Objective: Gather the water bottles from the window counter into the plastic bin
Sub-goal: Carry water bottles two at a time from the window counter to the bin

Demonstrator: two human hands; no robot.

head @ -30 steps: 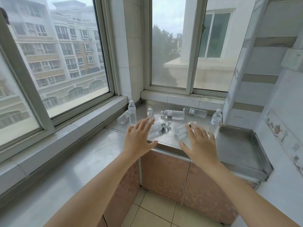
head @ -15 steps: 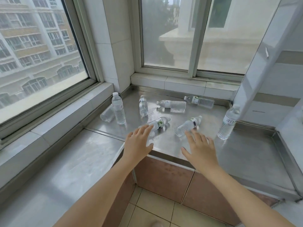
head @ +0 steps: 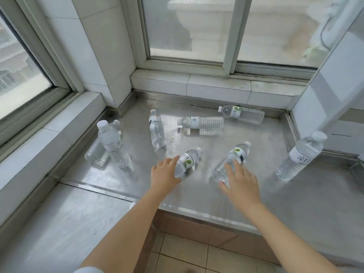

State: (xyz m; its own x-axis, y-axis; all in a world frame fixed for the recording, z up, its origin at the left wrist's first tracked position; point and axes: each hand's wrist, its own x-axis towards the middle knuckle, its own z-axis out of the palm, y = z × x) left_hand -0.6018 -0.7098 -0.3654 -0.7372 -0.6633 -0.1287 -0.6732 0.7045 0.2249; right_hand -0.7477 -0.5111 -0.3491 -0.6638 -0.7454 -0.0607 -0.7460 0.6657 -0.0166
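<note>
Steel worktop (head: 197,196) looks slick: spread left hand (head: 164,175) and right hand (head: 241,186) touch two lying bottles (head: 187,161) (head: 230,160) near its front edge, which may roll off

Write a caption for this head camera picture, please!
Both hands, left hand and right hand, reach two lying water bottles on the steel counter.

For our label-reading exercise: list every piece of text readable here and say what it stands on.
"凉白开": label of the standing bottle at right.
"白开": label of the bottle at the left hand.
Partly legible, the same characters: lying bottles at the back, standing left bottle.
Nothing else is readable.
</note>
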